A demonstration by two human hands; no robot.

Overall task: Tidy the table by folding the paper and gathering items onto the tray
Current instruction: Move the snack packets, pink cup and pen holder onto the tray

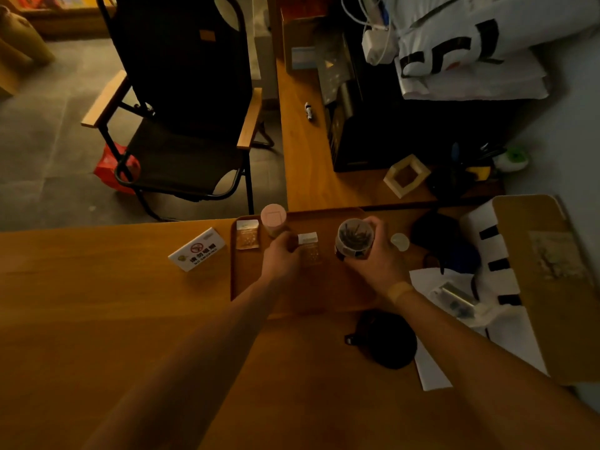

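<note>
A brown wooden tray [246, 287] lies on the table in front of me. Over its far half, my right hand [378, 254] grips a round clear jar [354, 238] with dark contents. My left hand [281, 254] pinches a small packet with a white top [310, 245] above the tray. A second small packet [247, 233] lies at the tray's far left, next to a pink-lidded cylinder [273, 217]. A small translucent lid [400, 241] sits at the tray's right. White paper [431, 368] lies on the table to the right, partly under other things.
A no-smoking sign [197, 250] stands left of the tray. A black round pouch [388, 339] lies near the tray's front right corner. A cardboard box [548, 280], dark bags and clutter crowd the right side. A black folding chair [181, 125] stands beyond the table.
</note>
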